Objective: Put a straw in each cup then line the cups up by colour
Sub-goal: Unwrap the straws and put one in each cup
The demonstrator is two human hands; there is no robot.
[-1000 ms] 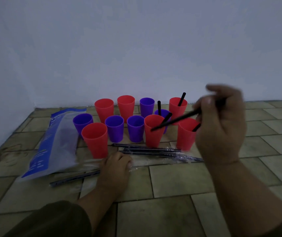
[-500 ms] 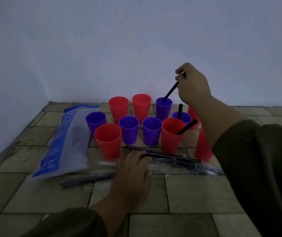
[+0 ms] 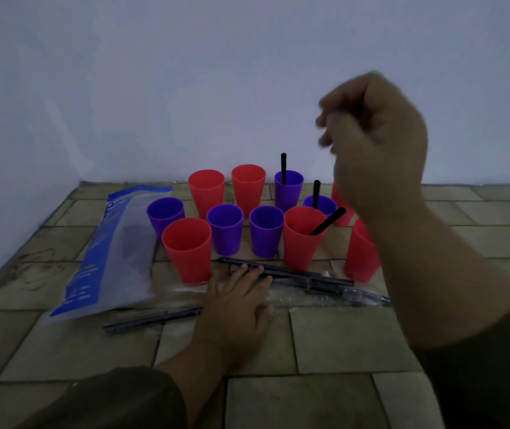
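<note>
A pale wall meets a floor of dull tiles, and the cups stand in a tight cluster close to that wall. Three show a black straw: the far purple cup, the purple cup right of centre, and the near red cup, where the straw leans right. Six are plainly without a straw: the two far red cups, the left purple cup, the near-left red cup and the two middle purple cups. The right arm covers the mouths of the two red cups at the right, so straws there cannot be told. I judge the job under halfway, with no sorting by colour begun.

The right hand hangs above the right cups, blurred; its fingers seem loosely curled and, as far as the blur allows, hold no straw. The left hand lies flat with straight fingers, pressing the clear wrapper and the bundle of spare straws just near of the cups. One loose straw lies to its left.

Room is tight: the wall is close behind the far row, the blue bag lies against the left side, and the bundle lies along the near side. Bare tiles open nearer the person and far right, the likelier places for two colour rows.
</note>
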